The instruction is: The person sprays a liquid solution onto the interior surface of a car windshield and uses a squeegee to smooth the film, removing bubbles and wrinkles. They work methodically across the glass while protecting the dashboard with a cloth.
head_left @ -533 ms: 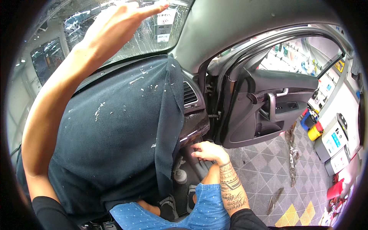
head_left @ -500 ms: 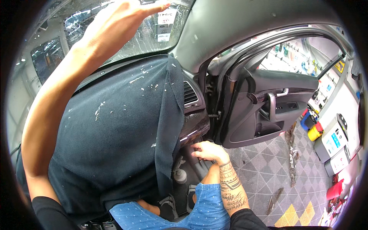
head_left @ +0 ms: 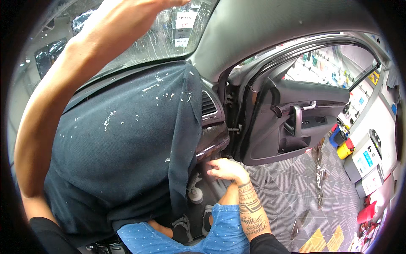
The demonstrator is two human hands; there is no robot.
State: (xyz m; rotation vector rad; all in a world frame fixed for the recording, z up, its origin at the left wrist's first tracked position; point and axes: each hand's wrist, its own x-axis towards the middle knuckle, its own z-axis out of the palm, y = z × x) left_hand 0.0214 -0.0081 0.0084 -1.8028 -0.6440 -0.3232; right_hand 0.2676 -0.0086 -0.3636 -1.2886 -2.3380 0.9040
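The left hand (head_left: 146, 8) is reaching up.
The front window (head_left: 167, 40) is sitting behind its fingers; I can't tell their grip. The right hand (head_left: 226, 170) is holding its fingers loosely apart, with dark cloth (head_left: 127, 144) hanging left of them.

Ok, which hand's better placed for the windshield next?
Probably the left hand: it's raised in front of the streaked windshield, though partly cut off by the frame. The right hand is low, below the wood-look dashboard trim.
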